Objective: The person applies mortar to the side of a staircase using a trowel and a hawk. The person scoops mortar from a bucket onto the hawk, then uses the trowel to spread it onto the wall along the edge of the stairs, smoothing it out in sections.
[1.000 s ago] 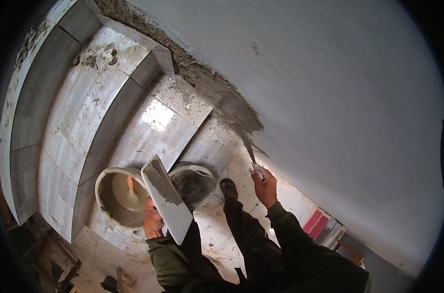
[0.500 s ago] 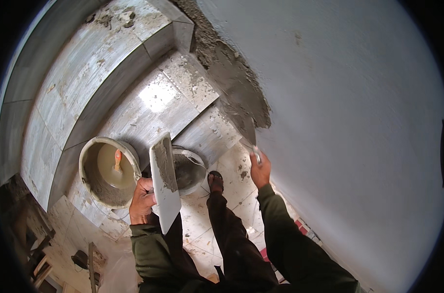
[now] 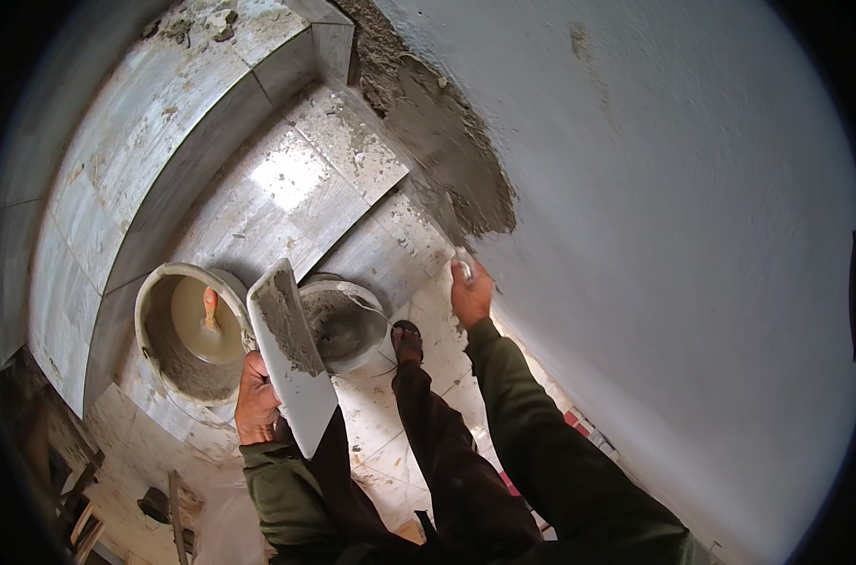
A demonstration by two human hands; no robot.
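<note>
My left hand [image 3: 257, 400] is closed around the back of a white plasterer's hawk [image 3: 301, 400], a flat board tilted on edge. Grey mortar [image 3: 288, 330] smears its upper face. My right hand [image 3: 472, 293] grips the handle of a trowel [image 3: 459, 247], whose blade is at the lower end of a wet mortar patch [image 3: 451, 141]. This patch runs along the foot of a pale painted wall [image 3: 672, 245]. Part of the blade blends into the grey mortar, so its outline is hard to make out.
A large bucket [image 3: 150, 325] at left holds cloudy water and an orange-handled brush [image 3: 210, 306]. Another bucket [image 3: 357, 358] with grey mix stands behind the hawk. Tiled steps [image 3: 188, 179], scattered with mortar crumbs, rise at upper left. My sandalled foot [image 3: 407, 341] stands between bucket and wall.
My right hand with the trowel has moved left and slightly up, along the lower edge of the mortar patch. The hawk in my left hand has shifted a little left.
</note>
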